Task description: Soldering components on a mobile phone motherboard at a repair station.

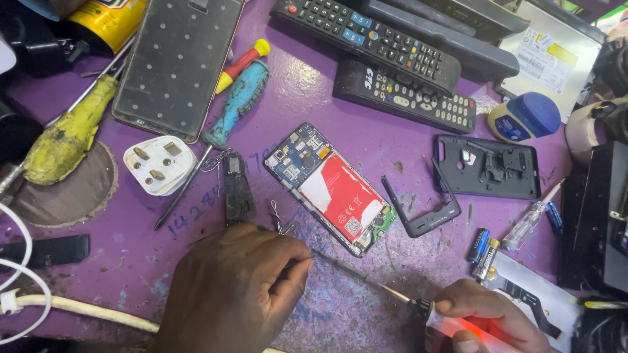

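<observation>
An opened phone [330, 186] lies tilted on the purple table [294, 91], its back off, showing a red battery and a blue circuit board. Everything else is placed around it.

Just below and left of the phone, the left hand [235, 291] rests on the table with its fingers curled narrow, fingertips pinched together near a small twist of thin wire [278, 219] beside the phone's lower edge. Whether the fingertips actually grip the wire cannot be told.

Below and right of the phone, the right hand [487, 320] is closed around the glowing red handle of a screwdriver [386, 287]. Its thin shaft slants up toward the left hand, the tip ending at the pinched fingers, just below the phone.

Right of the phone lie a black plastic frame piece [425, 219] and, farther out, a black back cover [487, 167]. Above the phone sit two remote controls [392, 65]. Left of it are a small black part [237, 189], a white plug [159, 165] and a blue-handled screwdriver [232, 108]. Two batteries [484, 247] lie below the back cover.
</observation>
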